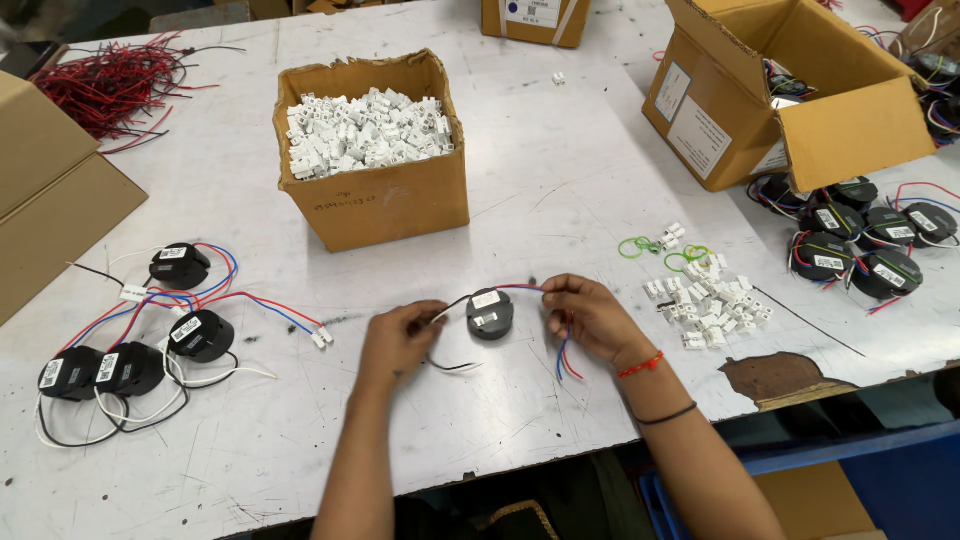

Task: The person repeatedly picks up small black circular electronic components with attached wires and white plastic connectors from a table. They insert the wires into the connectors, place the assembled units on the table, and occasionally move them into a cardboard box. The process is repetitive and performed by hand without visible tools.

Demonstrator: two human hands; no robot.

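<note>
Head view. Just below the middle of the frame, a round black module (490, 313) with white labels on top lies on the worn white table (560, 180), between the 2 hands. The left hand (400, 340), left of the module, pinches the black and white wires (447, 308) coming off the module's left side; a loop of black wire curls on the table just beneath it. The right hand (590, 315), right of the module, is closed around the red and blue wires (566, 358), which arch from the module's top into the fingers and hang out below the palm. A red thread and a dark band circle the right wrist.

In the upper middle stands an open cardboard box (375, 195) heaped with white plastic connectors (368, 130). At the right of centre a loose pile of the same white connectors (708, 300) lies on the table, with green rubber bands (660, 252) just above it. At the lower left, 4 finished black modules (150, 335) lie with red, blue, white and black leads tangled about them. At the upper left lies a bundle of red wires (110, 85). At the upper right a larger open carton (780, 90) sits tilted, and below it, at the right edge, a cluster of black modules (860, 245).
</note>
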